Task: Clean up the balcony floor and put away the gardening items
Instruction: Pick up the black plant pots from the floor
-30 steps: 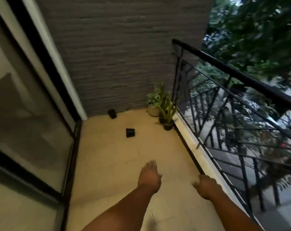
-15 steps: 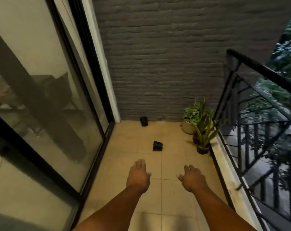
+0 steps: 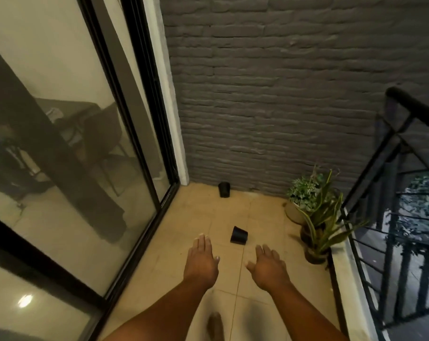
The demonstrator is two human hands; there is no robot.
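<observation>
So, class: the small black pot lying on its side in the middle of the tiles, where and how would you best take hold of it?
Grip the tipped black pot across its tapered side wall, coming down from above with the right hand, which looks nearest. It lies on its side on the tiled floor, so the curved wall faces up. Both hands are empty; the left hand stays free.

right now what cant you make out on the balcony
Head view only:
- near black pot: lies tipped over, mouth turned away, so contents unseen.
- far black pot: too small and dark to tell what is inside.
- dark pots of the potted plants: partly hidden by leaves.
- blurred shape at the bottom edge: unclear.
</observation>
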